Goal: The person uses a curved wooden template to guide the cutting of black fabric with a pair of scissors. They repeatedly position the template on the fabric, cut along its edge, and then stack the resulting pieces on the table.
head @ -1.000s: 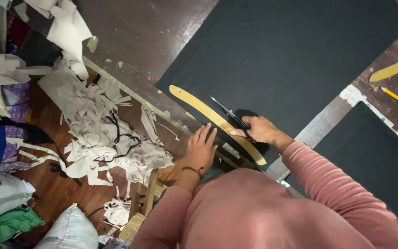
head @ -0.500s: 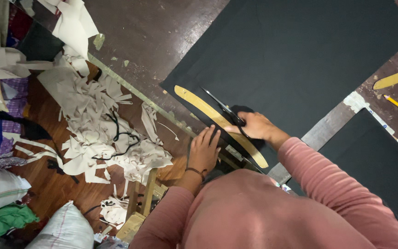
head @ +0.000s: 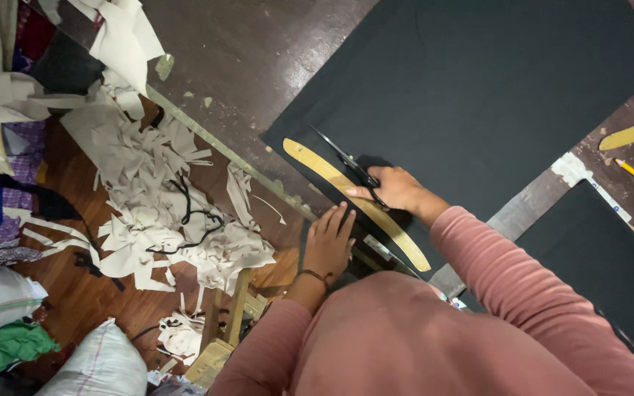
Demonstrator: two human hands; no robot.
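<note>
Floor: paper scraps [head: 177,213]; R hand [head: 398,189] w/ scissors [head: 350,165]; black fabric [head: 478,95].

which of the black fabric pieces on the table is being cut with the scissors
The large black piece at the table's middle, under the right hand and scissors; the other piece lies untouched at right.

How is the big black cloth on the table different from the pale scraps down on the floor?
The black cloth is one large, flat, dark sheet spread on the table; the pale scraps are many small, ragged, cream-coloured strips heaped on the floor. The cloth has scissors on it, gripped by the right hand, with the left hand near its edge; no hand touches the scraps. Both look like thin sheet material, exact kind unclear.
</note>
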